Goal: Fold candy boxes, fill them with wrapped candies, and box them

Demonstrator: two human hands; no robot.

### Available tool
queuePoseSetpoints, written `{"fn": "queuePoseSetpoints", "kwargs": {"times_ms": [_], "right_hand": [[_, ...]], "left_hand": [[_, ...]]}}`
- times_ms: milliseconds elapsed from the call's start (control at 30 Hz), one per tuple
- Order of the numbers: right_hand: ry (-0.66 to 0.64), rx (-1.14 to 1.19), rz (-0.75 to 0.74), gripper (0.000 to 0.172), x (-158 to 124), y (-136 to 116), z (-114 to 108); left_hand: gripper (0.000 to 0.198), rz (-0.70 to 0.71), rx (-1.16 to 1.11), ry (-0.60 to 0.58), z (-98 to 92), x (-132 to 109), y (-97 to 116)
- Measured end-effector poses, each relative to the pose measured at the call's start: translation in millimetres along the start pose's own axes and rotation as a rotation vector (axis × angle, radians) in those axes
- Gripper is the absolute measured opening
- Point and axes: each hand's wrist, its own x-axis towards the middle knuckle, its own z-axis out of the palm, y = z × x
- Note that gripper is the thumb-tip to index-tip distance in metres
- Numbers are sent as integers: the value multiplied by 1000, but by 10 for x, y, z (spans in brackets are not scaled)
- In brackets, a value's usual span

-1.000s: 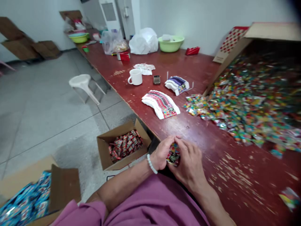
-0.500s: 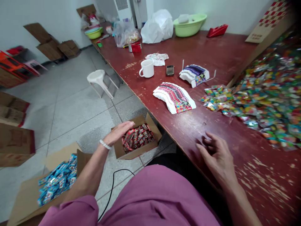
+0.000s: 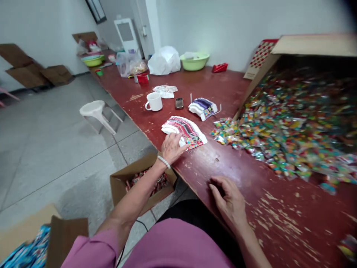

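Note:
My left hand (image 3: 171, 149) rests at the near edge of a fanned stack of white-backed printed cards (image 3: 185, 132), its fingertips touching the stack and nothing visibly gripped. The stack lies on the red-brown wooden table (image 3: 195, 89). My right hand (image 3: 227, 199) sits on the worn table surface near its front edge, fingers loosely curled and empty. A large spread of colourful wrapped sweets (image 3: 292, 123) lies to the right of that hand, spilling from a tipped cardboard box (image 3: 306, 46).
Beyond the stack stand a white mug (image 3: 154, 101), a phone (image 3: 179, 103) and a smaller card stack (image 3: 202, 108). Green basins and white bags line the far table. An open box of red packets (image 3: 142, 184) sits below the table edge, with a box of blue packets (image 3: 28, 242) at lower left.
My left hand has left the box of red packets and moved up onto the table, reaching the fanned card stack. My right hand has moved slightly and stays empty on the table.

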Motion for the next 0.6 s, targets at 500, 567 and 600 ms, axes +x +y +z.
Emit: {"fn": "queuePoseSetpoints", "kwargs": {"times_ms": [500, 567, 600], "right_hand": [[19, 142, 110, 17, 41, -30, 15], [64, 277, 256, 28, 65, -29, 3], [105, 380, 342, 38, 83, -36, -12]], "left_hand": [[29, -49, 48, -62, 110, 108, 246], [18, -44, -28, -90, 64, -21, 322], [16, -41, -90, -114, 45, -121, 363]]}}
